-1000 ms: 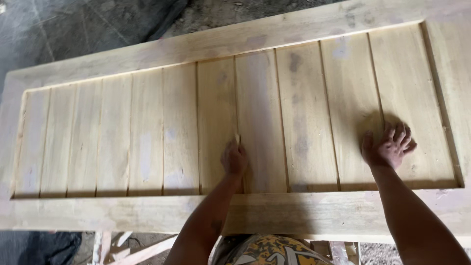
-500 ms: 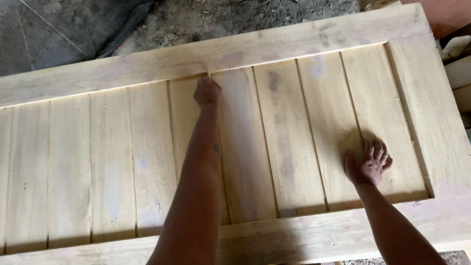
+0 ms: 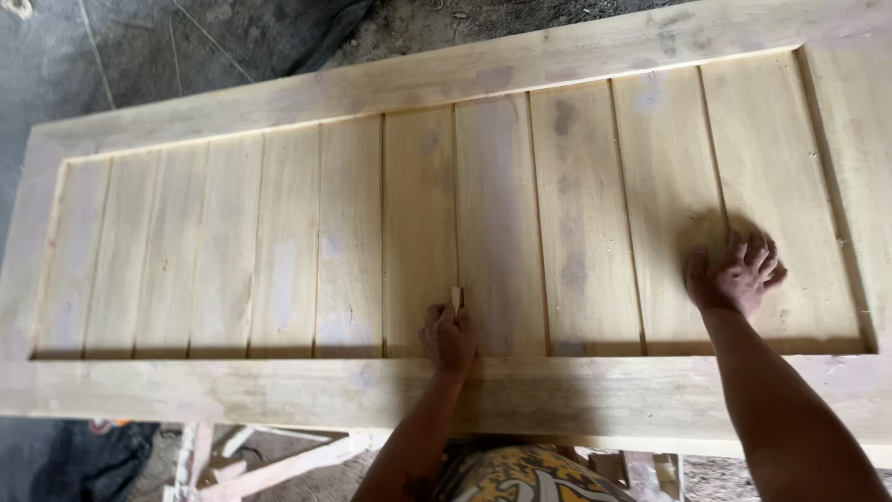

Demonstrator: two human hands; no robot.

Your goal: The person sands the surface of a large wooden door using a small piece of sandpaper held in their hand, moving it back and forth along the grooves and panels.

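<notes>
Half a second ago the left hand (image 3: pixel 449 336) was stretched out to the far rail of the door (image 3: pixel 279 93), at the top end of a groove between two slats. Now it has come back to the near end of that same groove (image 3: pixel 455 204), just above the near rail (image 3: pixel 279 390), with the arm drawn in close to the body. Its fingers are curled shut around a small pale block (image 3: pixel 456 296), whose tip pokes up out of the fist and sits in the groove line. What the block is made of cannot be told. The view has also shifted back, so more of the door's left end shows again.

The right hand (image 3: pixel 736 274) has not moved along the panel: it lies spread, palm down, fingers fanned, pressed flat on the second slat from the right, holding nothing.

The door lies flat, its long sides running left to right. The raised frame bounds the sunken slat field on all four sides. The slats left of the left hand and between the two hands are bare. Beyond the far rail is grey floor (image 3: pixel 139 65); under the near edge, wood offcuts (image 3: pixel 269 465) lie on the ground.
</notes>
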